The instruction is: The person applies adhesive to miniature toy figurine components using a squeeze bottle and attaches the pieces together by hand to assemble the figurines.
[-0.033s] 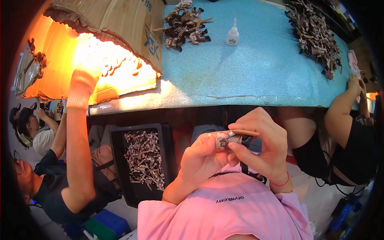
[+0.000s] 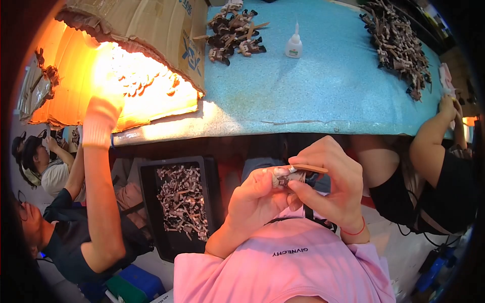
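Note:
In front of my chest, just off the table's near edge, both hands are closed round one small figurine (image 2: 289, 179) in white, brown and black. My left hand (image 2: 255, 197) pinches its left end between thumb and fingers. My right hand (image 2: 336, 182) grips the other side, its thumb below. A flat brown strip (image 2: 310, 168) juts from the figurine toward my right fingers; whether it is joined there I cannot tell. Fingers cover much of the figurine.
On the blue table (image 2: 313, 96) stand a white glue bottle (image 2: 293, 44), a small group of figurines (image 2: 235, 33) and a larger heap (image 2: 396, 48). Left are a black tray (image 2: 146, 202) of parts and a brightly lit cardboard box (image 2: 151, 25), with a co-worker's gloved hand (image 2: 100, 121) at its opening.
The co-worker's gloved hand has shifted slightly down and left at the box opening. The brown strip's outer end has tilted slightly downward; my hands look almost the same.

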`<move>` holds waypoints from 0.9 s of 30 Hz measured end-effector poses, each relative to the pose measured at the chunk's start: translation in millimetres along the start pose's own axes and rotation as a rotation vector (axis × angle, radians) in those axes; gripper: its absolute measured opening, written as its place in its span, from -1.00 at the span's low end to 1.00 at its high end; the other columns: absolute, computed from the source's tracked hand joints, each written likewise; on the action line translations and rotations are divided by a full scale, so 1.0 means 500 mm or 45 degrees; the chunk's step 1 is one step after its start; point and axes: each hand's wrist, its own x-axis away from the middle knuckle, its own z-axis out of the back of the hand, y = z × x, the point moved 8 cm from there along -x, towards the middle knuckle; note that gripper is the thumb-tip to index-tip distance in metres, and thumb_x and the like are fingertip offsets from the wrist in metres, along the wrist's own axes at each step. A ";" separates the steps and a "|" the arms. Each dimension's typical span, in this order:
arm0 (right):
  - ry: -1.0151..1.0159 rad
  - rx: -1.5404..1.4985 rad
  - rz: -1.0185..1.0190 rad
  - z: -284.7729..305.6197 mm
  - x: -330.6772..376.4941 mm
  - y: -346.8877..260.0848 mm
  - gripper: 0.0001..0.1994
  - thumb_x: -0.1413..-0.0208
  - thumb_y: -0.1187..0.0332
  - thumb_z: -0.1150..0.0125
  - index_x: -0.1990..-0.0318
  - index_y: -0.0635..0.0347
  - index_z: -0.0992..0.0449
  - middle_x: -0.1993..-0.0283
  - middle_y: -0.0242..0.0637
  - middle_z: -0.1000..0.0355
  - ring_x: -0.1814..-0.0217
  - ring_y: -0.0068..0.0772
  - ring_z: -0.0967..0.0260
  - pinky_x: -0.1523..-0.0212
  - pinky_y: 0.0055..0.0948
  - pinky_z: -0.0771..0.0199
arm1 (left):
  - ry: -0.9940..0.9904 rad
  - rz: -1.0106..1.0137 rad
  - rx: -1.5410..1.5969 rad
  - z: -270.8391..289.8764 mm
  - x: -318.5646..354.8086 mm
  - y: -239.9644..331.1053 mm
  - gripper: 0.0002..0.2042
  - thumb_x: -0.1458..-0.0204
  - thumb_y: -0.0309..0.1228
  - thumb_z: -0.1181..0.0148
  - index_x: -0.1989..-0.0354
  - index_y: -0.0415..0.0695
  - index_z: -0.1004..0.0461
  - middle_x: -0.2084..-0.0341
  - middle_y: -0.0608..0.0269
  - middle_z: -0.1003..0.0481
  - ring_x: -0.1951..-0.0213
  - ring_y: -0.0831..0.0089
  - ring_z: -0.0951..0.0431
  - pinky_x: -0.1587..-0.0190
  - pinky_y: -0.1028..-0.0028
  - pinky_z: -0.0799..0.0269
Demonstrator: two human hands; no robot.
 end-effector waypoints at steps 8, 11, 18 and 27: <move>0.003 -0.124 0.135 0.000 0.008 -0.009 -0.70 0.32 0.55 -0.29 0.30 0.35 -0.47 0.37 -0.16 -0.40 0.38 -0.26 -0.33 0.39 -0.44 -0.31 | -0.110 -0.140 -0.200 -0.018 0.010 0.014 -0.57 -0.03 -0.22 -0.07 0.10 -0.39 -0.34 0.24 0.04 -0.40 0.33 0.31 -0.41 0.30 0.39 -0.34; -0.012 -0.262 0.160 0.000 0.015 0.002 -0.69 0.29 0.59 -0.26 0.26 0.36 -0.47 0.30 -0.16 -0.42 0.32 -0.29 -0.36 0.32 -0.45 -0.34 | -0.049 -0.231 -0.449 -0.026 0.016 0.023 -0.59 0.01 -0.27 -0.14 0.07 -0.34 -0.38 0.29 0.09 -0.44 0.33 0.34 -0.42 0.32 0.43 -0.36; 0.162 -0.914 -0.412 -0.009 0.046 0.053 -0.38 0.16 0.64 -0.15 -0.16 0.32 -0.12 -0.07 -0.05 -0.23 0.03 -0.35 -0.31 0.02 -0.38 -0.32 | 0.107 -0.594 -1.491 -0.052 0.021 0.071 -0.50 0.19 -0.32 -0.29 0.06 -0.33 -0.38 0.29 0.07 -0.49 0.39 0.47 -0.41 0.33 0.55 -0.34; 0.005 -1.005 -0.464 -0.040 0.040 0.040 -0.25 0.14 0.65 -0.16 -0.24 0.31 0.10 -0.17 -0.03 -0.10 -0.10 -0.36 -0.21 -0.13 -0.32 -0.20 | 0.139 -1.075 -2.073 -0.095 0.047 0.087 -0.49 0.42 -0.45 -0.37 0.16 -0.31 -0.44 0.12 -0.05 -0.42 0.35 0.25 -0.43 0.32 0.45 -0.38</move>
